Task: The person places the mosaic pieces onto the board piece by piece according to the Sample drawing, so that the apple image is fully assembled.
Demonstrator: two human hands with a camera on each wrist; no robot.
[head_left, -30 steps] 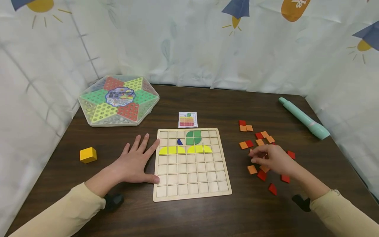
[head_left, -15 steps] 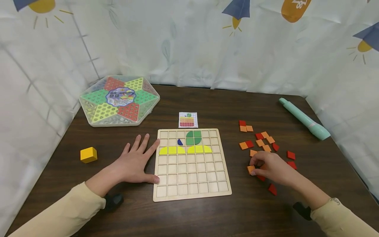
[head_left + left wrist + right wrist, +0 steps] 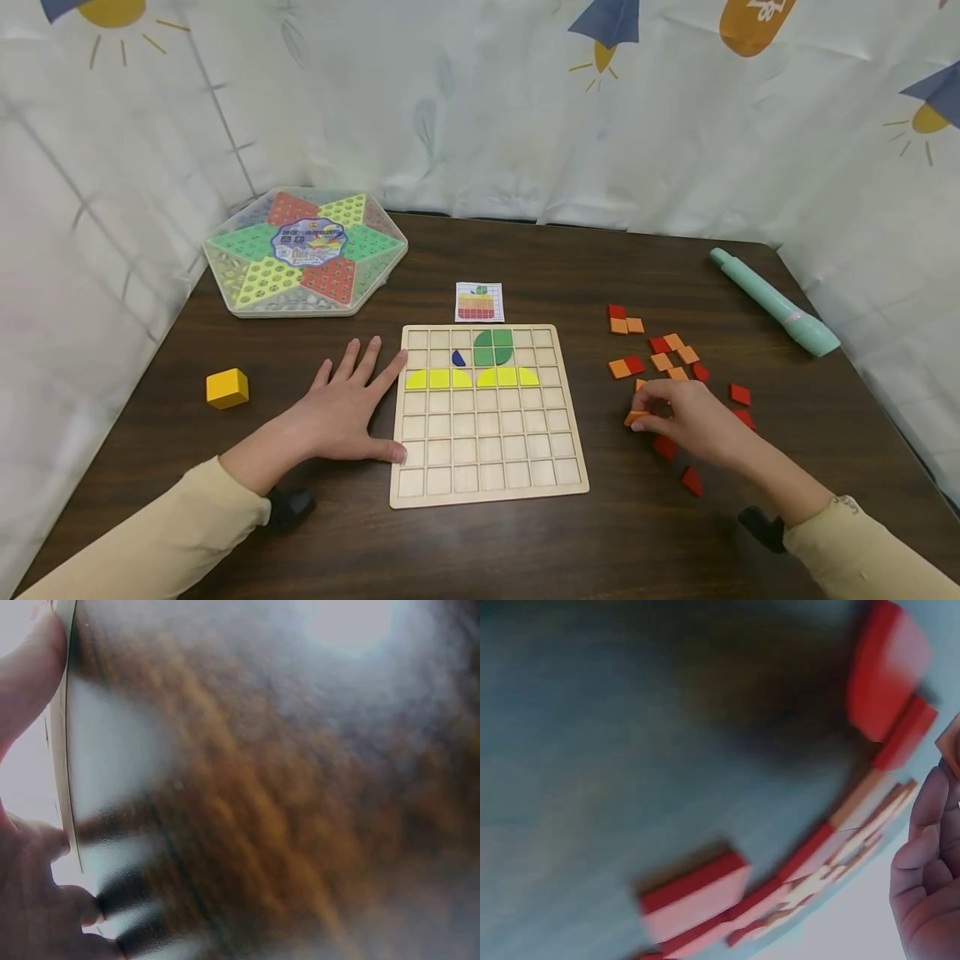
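My left hand (image 3: 333,417) lies with spread fingers on the table, thumb and index finger touching the left edge of a wooden grid board (image 3: 491,450). Yellow tiles (image 3: 441,378) fill part of the board's third row. Above them sit green tiles (image 3: 492,347) and a small dark blue tile (image 3: 458,358). To the right of the board, my right hand (image 3: 693,417) pinches an orange square tile (image 3: 635,417), which is tilted. That orange tile (image 3: 950,742) also shows at the right wrist view's edge. Loose red tiles (image 3: 664,447) and orange tiles (image 3: 661,362) lie around this hand, which hides some.
A small printed pattern card (image 3: 478,302) lies just behind the board. At the back left is a hexagonal Chinese checkers box (image 3: 306,252). A yellow block (image 3: 227,388) stands left of my left hand. The mint-green tube-shaped object (image 3: 776,302) lies at the back right.
My right hand has shifted toward the near left of the loose tiles and taken hold of an orange tile, now tipped up from the table. The left hand has stayed at the board's edge.
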